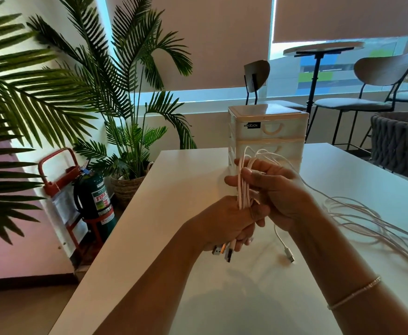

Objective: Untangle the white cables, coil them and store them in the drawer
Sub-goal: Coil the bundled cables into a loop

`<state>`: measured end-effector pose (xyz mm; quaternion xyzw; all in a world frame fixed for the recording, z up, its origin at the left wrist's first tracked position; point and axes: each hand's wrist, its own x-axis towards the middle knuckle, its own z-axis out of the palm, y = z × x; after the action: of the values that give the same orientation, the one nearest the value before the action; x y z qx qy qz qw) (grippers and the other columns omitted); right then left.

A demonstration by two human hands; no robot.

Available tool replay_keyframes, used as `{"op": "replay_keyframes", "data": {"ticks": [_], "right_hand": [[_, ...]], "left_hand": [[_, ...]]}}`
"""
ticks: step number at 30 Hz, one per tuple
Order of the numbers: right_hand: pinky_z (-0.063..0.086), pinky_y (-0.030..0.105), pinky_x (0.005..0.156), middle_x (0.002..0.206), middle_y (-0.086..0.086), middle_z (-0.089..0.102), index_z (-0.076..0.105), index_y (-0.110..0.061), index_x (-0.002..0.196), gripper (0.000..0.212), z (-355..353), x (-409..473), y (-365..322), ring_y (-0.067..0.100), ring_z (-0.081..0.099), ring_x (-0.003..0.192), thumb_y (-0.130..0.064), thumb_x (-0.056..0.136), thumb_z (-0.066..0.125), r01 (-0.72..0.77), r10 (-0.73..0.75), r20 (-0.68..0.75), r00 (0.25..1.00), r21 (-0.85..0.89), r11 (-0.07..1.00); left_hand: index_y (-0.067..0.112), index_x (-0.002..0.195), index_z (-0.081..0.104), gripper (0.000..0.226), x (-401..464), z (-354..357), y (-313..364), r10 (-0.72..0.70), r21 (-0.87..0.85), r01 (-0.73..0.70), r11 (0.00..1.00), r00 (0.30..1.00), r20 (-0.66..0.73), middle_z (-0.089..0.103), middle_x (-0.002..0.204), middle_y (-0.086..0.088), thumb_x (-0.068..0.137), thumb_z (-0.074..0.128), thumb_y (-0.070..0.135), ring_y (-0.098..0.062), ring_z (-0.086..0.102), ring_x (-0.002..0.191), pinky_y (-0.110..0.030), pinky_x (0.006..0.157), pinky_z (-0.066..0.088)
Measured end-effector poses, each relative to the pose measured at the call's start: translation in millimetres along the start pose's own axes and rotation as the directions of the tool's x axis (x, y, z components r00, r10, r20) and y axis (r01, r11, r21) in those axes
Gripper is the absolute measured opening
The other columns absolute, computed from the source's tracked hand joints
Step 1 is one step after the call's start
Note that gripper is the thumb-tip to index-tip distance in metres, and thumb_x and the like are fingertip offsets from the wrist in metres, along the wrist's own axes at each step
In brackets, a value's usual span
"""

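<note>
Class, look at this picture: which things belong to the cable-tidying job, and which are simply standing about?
Part of the job:
white cables, gripped by the left hand and right hand
loose cables on the table
drawer unit

Standing about:
palm plant
fire extinguisher
chairs
round table

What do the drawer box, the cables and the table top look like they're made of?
Drawer box: looks like milky, semi-clear plastic; light passes through its walls and the handles are moulded in.
Cables: white, smooth, probably rubbery plastic coating; they bend freely, with shiny metal plugs below the left hand.
Table: white, smooth, slightly glossy top, perhaps laminate; it shows soft reflections.
</note>
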<state>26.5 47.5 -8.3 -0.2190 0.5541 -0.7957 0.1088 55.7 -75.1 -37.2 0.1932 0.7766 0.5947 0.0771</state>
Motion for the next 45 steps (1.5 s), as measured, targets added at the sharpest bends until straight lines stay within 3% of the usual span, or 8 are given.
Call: {"op": "replay_keyframes", "data": {"ticks": [4,14,18,21,29,34,37,45], "right_hand": [[0.053,0.032,0.073,0.076,0.012,0.067,0.061,-0.002,0.087,0.008,2.2,3.9,4.1,0.018,0.067,0.071,-0.003,0.084,0.053,-0.009,0.012,-0.059,0.998,0.057,0.998],[0.052,0.018,0.054,0.052,0.001,0.060,0.062,0.002,0.064,0.022,-5.0,3.5,4.0,0.015,0.060,0.054,-0.015,0.076,0.070,-0.009,-0.061,-0.221,0.973,-0.304,0.953],[0.046,0.028,0.076,0.080,-0.012,0.061,0.064,-0.018,0.089,0.032,-12.8,7.1,4.6,0.012,0.058,0.084,-0.047,0.077,0.066,-0.155,-0.345,-0.350,0.871,-0.862,0.483],[0.034,0.020,0.074,0.097,-0.016,0.053,0.063,-0.017,0.106,0.037,-8.4,3.2,-2.2,0.006,0.046,0.097,-0.045,0.082,0.057,0.250,-0.552,0.052,0.832,-0.924,0.290],[0.047,0.037,0.060,0.056,0.006,0.057,0.057,-0.015,0.052,0.056,-18.1,4.8,-1.4,0.022,0.054,0.057,-0.069,0.061,0.047,0.309,-0.206,0.240,0.949,-0.846,0.435],[0.053,0.030,0.082,0.080,-0.002,0.072,0.073,-0.023,0.076,0.006,-34.0,3.1,-12.7,0.014,0.067,0.083,-0.022,0.080,0.068,0.212,0.080,0.369,0.926,-0.683,0.699],[0.053,0.033,0.087,0.093,0.003,0.074,0.075,-0.026,0.085,0.026,-40.7,2.9,-21.1,0.020,0.068,0.091,-0.040,0.062,0.074,0.194,0.134,0.424,0.896,-0.643,0.741],[0.037,0.019,0.053,0.055,-0.005,0.064,0.073,-0.023,0.056,0.013,-26.1,20.8,-34.0,0.002,0.050,0.050,-0.013,0.057,0.065,0.042,0.301,0.350,0.887,-0.711,0.702]], "left_hand": [[0.010,0.068,0.059,0.042,-3.5,-6.3,-1.5,0.073,-0.027,-0.073,0.997,0.997,0.014,0.046,0.036,0.005,0.083,0.047,0.048,-0.009,0.043,0.034,-0.030,0.063,0.048],[0.006,0.064,0.054,0.053,-4.4,-1.2,-4.1,0.021,-0.201,-0.006,0.980,0.997,0.073,0.041,0.032,0.004,0.081,0.033,0.051,-0.006,0.038,0.028,-0.022,0.053,0.048],[0.005,0.065,0.052,0.051,-5.5,-2.5,-4.3,-0.035,-0.233,0.061,0.970,0.993,0.116,0.039,0.032,0.004,0.081,0.035,0.051,-0.007,0.036,0.028,-0.022,0.052,0.046],[0.005,0.066,0.051,0.054,-7.3,-0.2,-1.8,-0.075,-0.238,0.116,0.964,0.982,0.174,0.037,0.032,0.004,0.081,0.032,0.052,-0.007,0.035,0.028,-0.021,0.051,0.045],[0.006,0.064,0.052,0.065,-8.2,3.9,-1.3,-0.121,-0.284,0.195,0.939,0.958,0.258,0.034,0.031,0.004,0.077,0.028,0.064,-0.007,0.031,0.026,-0.020,0.049,0.044],[0.008,0.062,0.060,0.068,-4.4,-3.1,-9.6,-0.012,-0.432,0.173,0.885,0.937,0.350,0.039,0.032,0.003,0.071,0.048,0.074,-0.006,0.036,0.026,-0.019,0.048,0.044],[0.008,0.062,0.061,0.069,-2.2,-5.5,-12.9,-0.009,-0.436,0.181,0.881,0.931,0.366,0.039,0.032,0.003,0.067,0.050,0.076,-0.006,0.035,0.026,-0.019,0.047,0.043],[0.010,0.057,0.060,0.072,-2.9,-8.4,-10.4,-0.055,-0.390,0.196,0.900,0.938,0.343,0.036,0.032,0.001,0.069,0.037,0.077,-0.008,0.033,0.025,-0.019,0.048,0.043]]}}
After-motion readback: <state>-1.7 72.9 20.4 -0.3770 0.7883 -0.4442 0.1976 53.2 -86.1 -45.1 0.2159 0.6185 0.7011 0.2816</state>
